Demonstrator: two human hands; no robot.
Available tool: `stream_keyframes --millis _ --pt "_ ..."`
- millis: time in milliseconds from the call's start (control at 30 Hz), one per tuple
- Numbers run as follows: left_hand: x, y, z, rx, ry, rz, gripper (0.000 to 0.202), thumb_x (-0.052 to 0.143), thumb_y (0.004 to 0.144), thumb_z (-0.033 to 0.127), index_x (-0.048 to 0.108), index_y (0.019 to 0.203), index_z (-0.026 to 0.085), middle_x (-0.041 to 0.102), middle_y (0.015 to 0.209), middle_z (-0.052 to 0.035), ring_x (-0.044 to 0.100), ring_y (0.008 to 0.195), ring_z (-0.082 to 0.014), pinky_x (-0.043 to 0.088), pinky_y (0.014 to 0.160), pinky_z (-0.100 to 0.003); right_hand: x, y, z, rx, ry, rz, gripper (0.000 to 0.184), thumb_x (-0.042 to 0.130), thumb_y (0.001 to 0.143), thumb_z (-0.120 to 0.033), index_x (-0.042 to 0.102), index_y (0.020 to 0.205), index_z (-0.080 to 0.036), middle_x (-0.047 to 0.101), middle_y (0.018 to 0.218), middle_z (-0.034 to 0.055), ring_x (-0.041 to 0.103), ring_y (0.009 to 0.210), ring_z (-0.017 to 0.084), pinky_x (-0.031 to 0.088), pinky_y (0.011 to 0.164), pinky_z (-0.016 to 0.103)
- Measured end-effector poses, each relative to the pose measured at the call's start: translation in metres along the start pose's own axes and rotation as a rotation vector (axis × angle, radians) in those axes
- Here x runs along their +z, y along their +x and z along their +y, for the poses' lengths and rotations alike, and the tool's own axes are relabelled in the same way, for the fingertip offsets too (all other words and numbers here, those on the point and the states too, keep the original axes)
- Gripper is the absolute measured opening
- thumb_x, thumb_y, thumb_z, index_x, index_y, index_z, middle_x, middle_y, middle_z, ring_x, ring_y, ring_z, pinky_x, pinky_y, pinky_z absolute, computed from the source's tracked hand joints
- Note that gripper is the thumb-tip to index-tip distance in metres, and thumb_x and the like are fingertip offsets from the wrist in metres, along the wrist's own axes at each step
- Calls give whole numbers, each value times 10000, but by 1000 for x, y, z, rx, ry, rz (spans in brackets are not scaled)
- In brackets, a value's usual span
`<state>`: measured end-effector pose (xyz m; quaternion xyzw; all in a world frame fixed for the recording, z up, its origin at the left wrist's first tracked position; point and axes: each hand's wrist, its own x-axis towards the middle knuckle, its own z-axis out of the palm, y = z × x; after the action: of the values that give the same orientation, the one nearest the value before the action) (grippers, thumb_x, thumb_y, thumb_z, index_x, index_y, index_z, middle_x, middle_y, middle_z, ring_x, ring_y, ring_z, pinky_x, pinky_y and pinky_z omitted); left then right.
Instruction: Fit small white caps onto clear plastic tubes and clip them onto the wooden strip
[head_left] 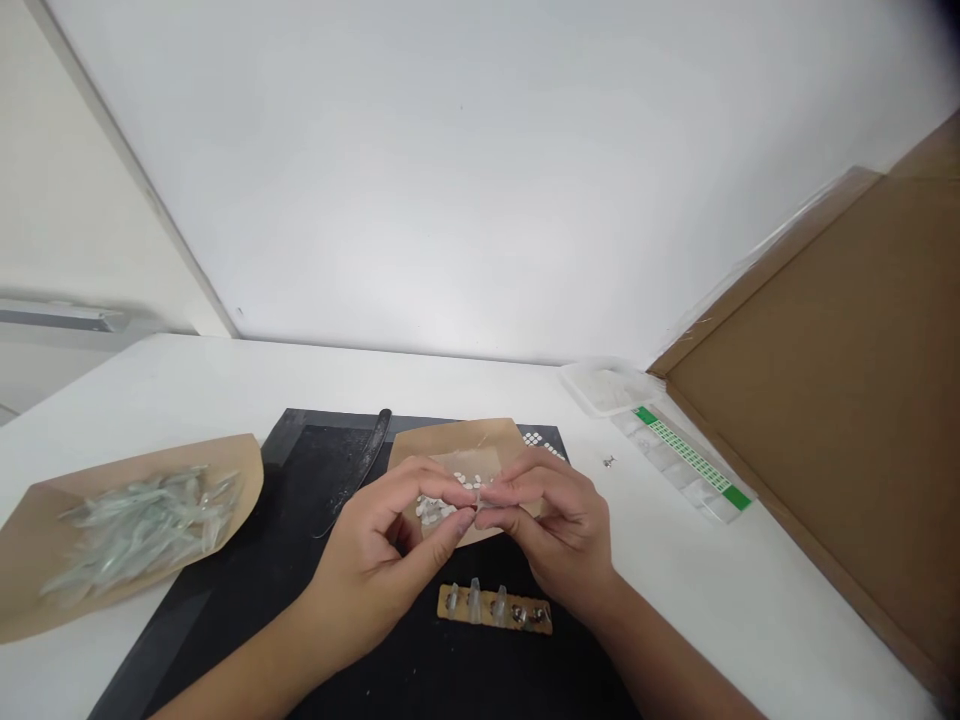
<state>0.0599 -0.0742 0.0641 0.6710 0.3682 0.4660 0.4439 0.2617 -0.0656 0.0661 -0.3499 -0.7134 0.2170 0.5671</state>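
My left hand [390, 540] and my right hand [559, 525] meet fingertip to fingertip over a brown paper tray [442, 440]. Both are closed in a pinch, with a small translucent piece [478, 498] between them, mostly hidden by the fingers. Small white round pieces [433, 512] lie in the tray beneath. Just below the hands, a tan strip [495, 622] rests on the black mat [390, 660]. Clear plastic tips [474, 602] stand along its left part, and shiny round metal spots [527, 614] show at its right end.
At left, another brown paper tray [240, 455] holds many translucent plastic pieces [150, 530]. A curved black tool [373, 445] lies behind my left hand. On the right are a small metal piece [609, 461], a clear case with green label [690, 455], a white tray [607, 388] and cardboard [825, 400].
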Motion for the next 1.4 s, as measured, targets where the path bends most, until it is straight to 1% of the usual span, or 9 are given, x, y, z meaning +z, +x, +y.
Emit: stream_keyframes --millis 133,300,367,567,667,767,1000,1200,1400 --pt "-1 1 1 24 19 3 109 666 984 267 768 1020 271 710 1007 -47 682 911 -173 445 524 -184 1 -1 1 7 46 -26 243 881 795 -130 815 947 -308 747 814 -14 691 719 159 554 641 308" --pt "-3 1 -1 70 143 -22 111 601 1021 254 710 1043 250 677 1004 -32 636 766 -125 431 505 -190 5 0 0 31 76 -37 178 878 805 -150 810 909 -276 729 765 -17 680 705 148 538 638 281" --pt "-4 2 -2 125 213 -28 110 575 1029 221 680 1054 238 659 1025 -37 632 789 -127 445 518 -195 6 0 -1 40 70 -36 125 867 821 -166 802 877 -257 711 737 -18 664 688 140 521 634 270" --pt "-9 7 -3 427 481 -8 148 581 995 55 636 1054 180 662 1038 -65 605 1041 -187 515 887 -316 11 -2 0 133 29 -47 113 845 855 -225 749 797 -231 657 727 -29 624 681 130 488 652 269" --pt "-10 7 -3 502 553 20 165 606 979 25 640 1076 154 669 1023 -77 604 1054 -199 496 946 -352 13 -3 1 145 13 -31 127 832 866 -231 728 794 -228 659 737 -33 626 689 129 488 658 271" --pt "-9 6 -2 531 620 61 165 632 963 18 654 1077 135 675 1008 -88 608 1039 -211 508 953 -373 14 -3 1 106 -62 -4 128 819 879 -218 720 798 -225 669 733 -37 631 684 127 480 670 281" --pt "-8 5 -4 617 784 102 120 679 937 28 660 1025 107 686 951 -92 621 984 -227 556 914 -393 11 -4 4 -185 -315 20 159 821 860 -118 706 854 -228 724 738 -48 671 682 132 415 728 336" --pt "-10 2 -7 695 948 93 135 691 931 33 653 1049 85 702 974 -99 627 1035 -255 548 977 -421 11 -5 8 -174 -324 -1 147 827 867 -145 705 845 -223 712 714 -43 674 677 136 415 718 338" --pt "-15 7 -6 594 950 91 104 648 954 48 625 1022 123 679 948 -84 604 994 -245 544 900 -388 7 -2 7 -128 -265 18 116 827 876 -184 726 843 -229 682 685 -34 633 656 139 437 660 318"
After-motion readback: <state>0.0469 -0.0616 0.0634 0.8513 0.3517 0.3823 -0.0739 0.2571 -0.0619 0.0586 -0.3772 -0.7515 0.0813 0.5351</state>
